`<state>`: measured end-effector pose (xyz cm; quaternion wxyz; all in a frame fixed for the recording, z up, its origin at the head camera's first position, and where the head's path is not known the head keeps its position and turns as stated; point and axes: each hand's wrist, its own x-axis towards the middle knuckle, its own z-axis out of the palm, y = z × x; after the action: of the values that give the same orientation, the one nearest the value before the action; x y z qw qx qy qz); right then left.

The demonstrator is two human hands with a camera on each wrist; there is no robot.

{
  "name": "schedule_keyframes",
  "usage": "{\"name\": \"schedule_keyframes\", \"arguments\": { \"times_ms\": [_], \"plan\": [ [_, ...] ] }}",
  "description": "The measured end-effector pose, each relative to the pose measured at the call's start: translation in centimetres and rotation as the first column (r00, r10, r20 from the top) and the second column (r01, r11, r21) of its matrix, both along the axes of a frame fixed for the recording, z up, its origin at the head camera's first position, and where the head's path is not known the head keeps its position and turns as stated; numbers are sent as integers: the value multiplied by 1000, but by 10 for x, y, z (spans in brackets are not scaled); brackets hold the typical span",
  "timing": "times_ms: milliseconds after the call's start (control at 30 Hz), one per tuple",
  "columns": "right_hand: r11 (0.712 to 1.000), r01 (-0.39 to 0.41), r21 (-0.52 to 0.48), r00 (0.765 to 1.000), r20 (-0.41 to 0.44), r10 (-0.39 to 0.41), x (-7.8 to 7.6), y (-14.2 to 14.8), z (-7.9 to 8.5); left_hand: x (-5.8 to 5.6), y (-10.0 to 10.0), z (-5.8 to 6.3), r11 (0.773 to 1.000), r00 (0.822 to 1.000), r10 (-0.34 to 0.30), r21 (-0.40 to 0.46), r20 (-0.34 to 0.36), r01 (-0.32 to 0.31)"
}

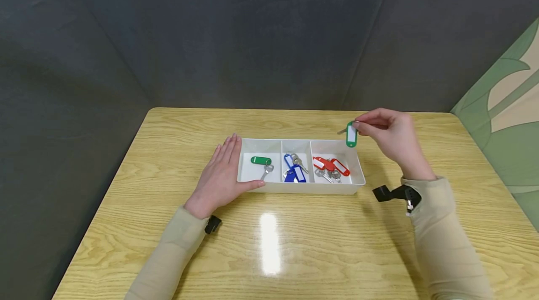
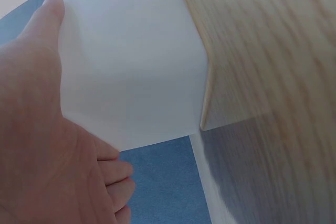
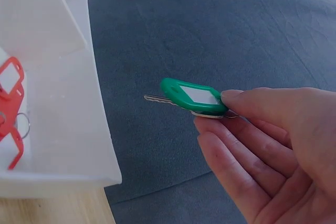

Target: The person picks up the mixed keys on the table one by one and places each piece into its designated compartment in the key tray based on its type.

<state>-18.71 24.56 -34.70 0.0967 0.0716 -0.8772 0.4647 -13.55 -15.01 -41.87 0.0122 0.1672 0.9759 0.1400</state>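
Observation:
My right hand [image 1: 393, 138] pinches a key with a green tag [image 1: 351, 135] by its ring end, above the right end of a white tray [image 1: 311, 188]. In the right wrist view the key's blade sticks out beside the green tag [image 3: 195, 97]. My left hand [image 1: 223, 173] rests against the tray's left end, fingers straight along the end wall and thumb along the front rim. Three compartments divide the tray. A green-tagged key [image 1: 261, 160] lies in the left one, blue-tagged keys [image 1: 299, 173] in the middle, and red-tagged keys [image 1: 324, 163] in the right.
The tray stands on a wood-grain table [image 1: 189, 262]. Behind the table hangs a dark grey cloth [image 1: 252, 38], and a green leaf-patterned surface [image 1: 501, 98] is at the right. Dark wrist cameras [image 1: 397, 194] sit on both sleeves.

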Motion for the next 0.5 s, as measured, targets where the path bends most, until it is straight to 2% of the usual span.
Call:
{"name": "schedule_keyframes", "arguments": {
  "times_ms": [167,500],
  "plan": [
    [1000,-2,-1,1000,3,2,0,-5,0,0,0,0,1000,1000,0,-2,3,0],
    [997,-34,-75,999,-8,34,1,-17,4,0,0,1,1000,1000,-2,-3,-4,2]
  ]
}}
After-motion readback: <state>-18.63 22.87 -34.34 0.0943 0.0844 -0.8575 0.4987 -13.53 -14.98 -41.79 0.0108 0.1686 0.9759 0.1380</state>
